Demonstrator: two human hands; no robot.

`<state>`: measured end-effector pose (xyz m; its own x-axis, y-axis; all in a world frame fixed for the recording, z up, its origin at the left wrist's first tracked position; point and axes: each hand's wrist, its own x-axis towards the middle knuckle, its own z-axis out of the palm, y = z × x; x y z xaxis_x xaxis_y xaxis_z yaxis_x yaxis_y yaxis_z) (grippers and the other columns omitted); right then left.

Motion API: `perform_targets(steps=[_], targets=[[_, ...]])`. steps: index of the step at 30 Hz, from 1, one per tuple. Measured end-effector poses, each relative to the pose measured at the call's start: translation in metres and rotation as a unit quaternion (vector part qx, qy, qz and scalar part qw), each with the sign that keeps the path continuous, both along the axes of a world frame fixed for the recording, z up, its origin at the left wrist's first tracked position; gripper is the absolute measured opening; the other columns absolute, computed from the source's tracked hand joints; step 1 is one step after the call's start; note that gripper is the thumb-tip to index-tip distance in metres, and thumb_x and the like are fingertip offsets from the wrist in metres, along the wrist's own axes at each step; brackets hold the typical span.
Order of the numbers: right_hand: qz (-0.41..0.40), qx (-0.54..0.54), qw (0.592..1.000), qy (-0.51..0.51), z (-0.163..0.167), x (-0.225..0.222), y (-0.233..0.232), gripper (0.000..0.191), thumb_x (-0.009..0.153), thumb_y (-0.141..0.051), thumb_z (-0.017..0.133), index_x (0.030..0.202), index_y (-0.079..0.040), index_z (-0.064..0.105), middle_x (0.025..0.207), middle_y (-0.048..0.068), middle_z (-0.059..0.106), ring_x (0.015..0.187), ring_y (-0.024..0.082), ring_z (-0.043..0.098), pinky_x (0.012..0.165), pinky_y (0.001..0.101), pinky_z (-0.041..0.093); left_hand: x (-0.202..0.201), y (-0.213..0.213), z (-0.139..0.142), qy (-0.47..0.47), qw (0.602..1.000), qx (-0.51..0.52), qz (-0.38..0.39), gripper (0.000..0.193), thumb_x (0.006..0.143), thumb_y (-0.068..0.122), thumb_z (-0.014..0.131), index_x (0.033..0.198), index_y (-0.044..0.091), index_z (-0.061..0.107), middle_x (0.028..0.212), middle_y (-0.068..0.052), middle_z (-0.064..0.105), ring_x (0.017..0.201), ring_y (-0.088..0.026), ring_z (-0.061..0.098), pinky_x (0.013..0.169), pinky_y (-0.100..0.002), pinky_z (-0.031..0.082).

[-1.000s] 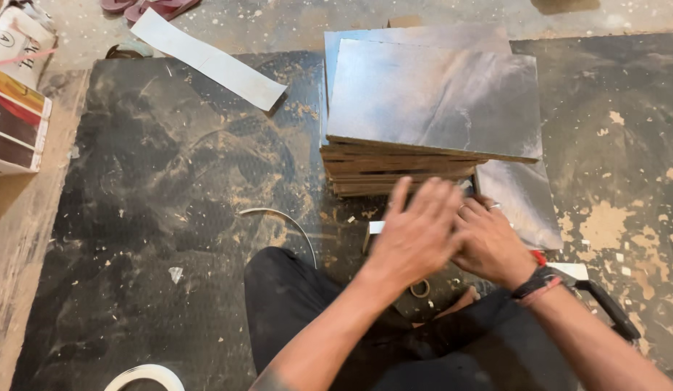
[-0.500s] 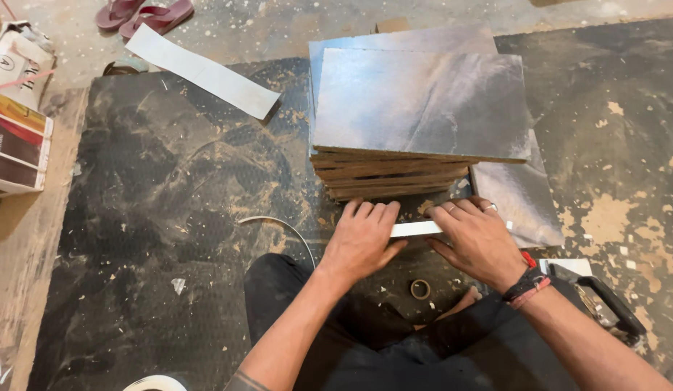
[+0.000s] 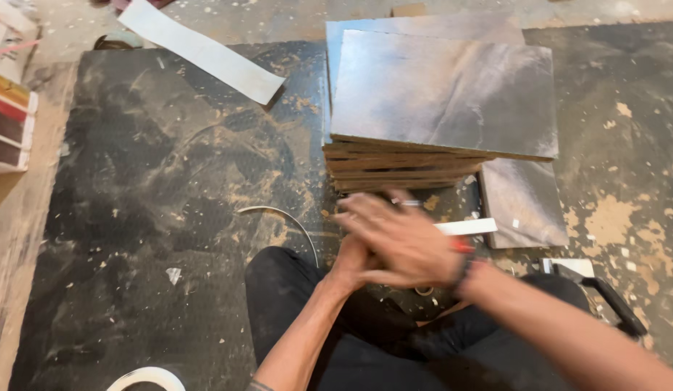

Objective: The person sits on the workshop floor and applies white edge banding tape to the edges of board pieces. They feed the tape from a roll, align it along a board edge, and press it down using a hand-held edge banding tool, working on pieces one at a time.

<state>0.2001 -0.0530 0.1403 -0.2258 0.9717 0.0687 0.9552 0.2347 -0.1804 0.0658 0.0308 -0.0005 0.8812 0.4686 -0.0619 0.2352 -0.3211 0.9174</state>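
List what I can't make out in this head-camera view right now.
- Right hand: motion-blurred; whether it grips anything is unclear.
- Left hand: mostly covered by the right hand.
- White strip: near end hidden behind the hands.
- Tape roll: cut off by the bottom edge.
- Stacked boards: lower ones show only edges; count unclear.

White strip (image 3: pixel 202 51) top left, tape roll (image 3: pixel 144 378) btm, colour-swatch book (image 3: pixel 9 123) left.

At your far left lies a flat box (image 3: pixel 7 119), striped yellow, dark red and white, cut off by the edge.
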Motion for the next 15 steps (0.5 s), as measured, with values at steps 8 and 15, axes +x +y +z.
perform_targets(steps=[8, 15], targets=[[-0.041, 0.039, 0.998, -0.005, -0.033, -0.009, 0.014, 0.075, 0.095, -0.074, 0.037, 0.157, -0.032, 0.037, 0.166, 0.005, 0.034, 0.153, 0.027, 0.025, 0.120, 0.0648, 0.009, 0.000, 0.000, -0.002, -0.269, 0.934, -0.232, -0.016, 0.059, 0.103, 0.040, 0.060, 0.153, 0.014, 0.044, 0.158, -0.013, 0.047, 0.145, -0.028, 0.049, 0.112, -0.041, 0.051], [-0.222, 0.062, 0.971, -0.063, -0.029, 0.082, -0.081, 0.083, 0.094, -0.079, 0.024, 0.161, -0.031, 0.030, 0.163, 0.016, 0.036, 0.158, 0.036, 0.016, 0.126, 0.0596, 0.001, -0.001, 0.003, 0.062, -0.084, 0.996, 0.017, 0.024, 0.031, 0.085, 0.025, 0.081, 0.110, 0.008, 0.074, 0.102, -0.011, 0.079, 0.097, -0.028, 0.077, 0.080, -0.037, 0.058]])
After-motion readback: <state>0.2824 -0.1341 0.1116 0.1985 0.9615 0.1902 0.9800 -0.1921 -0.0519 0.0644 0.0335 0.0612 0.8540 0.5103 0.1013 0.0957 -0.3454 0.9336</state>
